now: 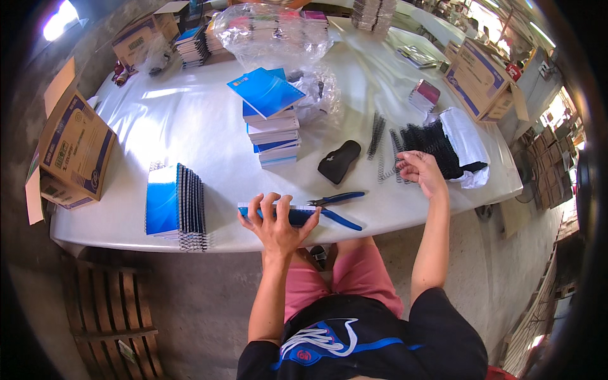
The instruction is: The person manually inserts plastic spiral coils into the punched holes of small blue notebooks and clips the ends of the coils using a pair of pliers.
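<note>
- My feed shows the left hand gripping a blue-covered, white-paged pad at the white-covered table's front edge, long side running left-right.
- Right hand's nearer the heaped black spiral coils, just beyond its half-curled fingers. Can't tell if they're pinching one.
- Coils look thin, springy, kinda tangled.

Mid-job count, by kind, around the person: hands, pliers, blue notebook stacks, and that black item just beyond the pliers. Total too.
Hands, left and right: 2
Pliers: 1
Stacks, left and centre: 2
Black item: 1
Total: 6
</note>
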Demonstrator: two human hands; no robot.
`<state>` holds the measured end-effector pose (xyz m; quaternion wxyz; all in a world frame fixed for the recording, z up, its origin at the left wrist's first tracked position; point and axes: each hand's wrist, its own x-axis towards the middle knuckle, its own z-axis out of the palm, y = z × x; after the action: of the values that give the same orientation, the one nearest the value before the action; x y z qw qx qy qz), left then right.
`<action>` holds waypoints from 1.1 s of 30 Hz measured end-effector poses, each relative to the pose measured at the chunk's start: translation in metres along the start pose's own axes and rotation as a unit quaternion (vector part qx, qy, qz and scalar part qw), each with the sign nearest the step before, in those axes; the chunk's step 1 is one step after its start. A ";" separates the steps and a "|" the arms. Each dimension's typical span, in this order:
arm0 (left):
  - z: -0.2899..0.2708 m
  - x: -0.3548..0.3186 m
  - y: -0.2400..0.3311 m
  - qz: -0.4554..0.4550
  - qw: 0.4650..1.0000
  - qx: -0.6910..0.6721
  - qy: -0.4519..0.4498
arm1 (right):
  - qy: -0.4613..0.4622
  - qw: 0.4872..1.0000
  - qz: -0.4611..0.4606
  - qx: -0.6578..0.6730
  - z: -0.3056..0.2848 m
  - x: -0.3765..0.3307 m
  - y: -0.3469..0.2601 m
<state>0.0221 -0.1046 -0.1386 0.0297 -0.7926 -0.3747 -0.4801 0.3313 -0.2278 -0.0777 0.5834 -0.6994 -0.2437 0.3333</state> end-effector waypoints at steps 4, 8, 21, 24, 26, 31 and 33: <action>0.001 0.001 0.001 -0.004 1.000 0.003 -0.008 | 0.024 0.997 -0.024 0.070 0.004 -0.001 0.006; 0.002 0.001 0.000 0.002 1.000 -0.001 0.004 | 0.007 0.998 -0.047 0.043 0.002 0.004 0.011; -0.004 -0.008 -0.005 -0.017 1.000 -0.002 0.012 | -0.266 0.922 -0.248 -0.133 0.118 -0.062 -0.010; -0.004 -0.007 -0.004 -0.014 1.000 -0.003 0.012 | -0.227 0.909 -0.270 -0.220 0.137 -0.069 -0.006; -0.005 -0.008 -0.005 -0.014 1.000 0.001 0.011 | -0.206 0.919 -0.273 -0.197 0.141 -0.066 -0.003; -0.004 -0.010 -0.005 -0.024 1.000 0.014 0.004 | -0.192 0.905 -0.290 -0.246 0.142 -0.067 -0.006; -0.005 -0.008 -0.003 -0.017 1.000 0.019 0.009 | -0.217 0.893 -0.299 -0.256 0.142 -0.068 -0.008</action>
<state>0.0148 -0.1086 -0.1430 0.0397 -0.7807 -0.3972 -0.4807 0.1806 -0.1827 -0.0713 0.3887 -0.6288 -0.6390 0.2126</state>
